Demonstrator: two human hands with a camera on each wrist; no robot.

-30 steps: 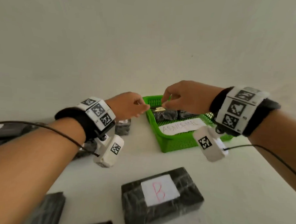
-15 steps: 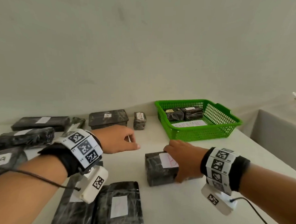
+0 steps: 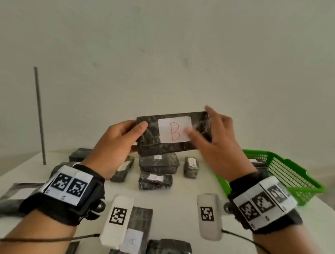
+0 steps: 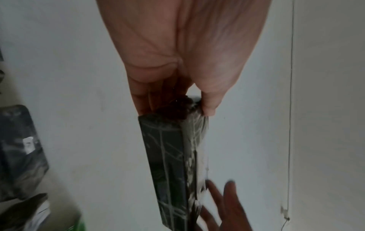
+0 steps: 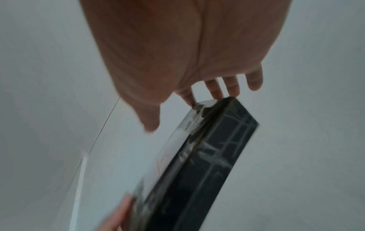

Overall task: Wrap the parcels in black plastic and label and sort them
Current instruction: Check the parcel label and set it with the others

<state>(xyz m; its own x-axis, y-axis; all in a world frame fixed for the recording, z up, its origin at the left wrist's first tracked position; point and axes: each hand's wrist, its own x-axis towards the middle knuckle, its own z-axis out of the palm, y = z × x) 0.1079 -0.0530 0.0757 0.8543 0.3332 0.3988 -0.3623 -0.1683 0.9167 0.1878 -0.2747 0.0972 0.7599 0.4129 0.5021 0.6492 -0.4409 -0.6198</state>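
a black-wrapped parcel [image 3: 174, 134] is held up in the air at the middle of the head view, above the white table [image 3: 189, 192], its broad face toward the camera and slightly tilted, right end higher. a white label [image 3: 175, 131] with a red "b" sits on that face. the left hand [image 3: 114, 144] pinches the parcel's left end, thumb on the front and fingers behind it; the left wrist view shows the same grip on the parcel's end [image 4: 173, 156]. the right hand [image 3: 217, 142] is at the right end with fingers spread and mostly straight, thumb tip on the label's right edge and fingertips reaching over the top right corner; in the right wrist view its fingertips [image 5: 217, 92] meet the parcel's corner [image 5: 207, 156]. below the held parcel, in the middle of the frame, more wrapped parcels [image 3: 158, 171] lie on the table, some stacked, and others lie along the lower edge and lower left. a green basket [image 3: 286, 178] stands at the right. a thin grey rod [image 3: 39, 116] stands upright at the left.
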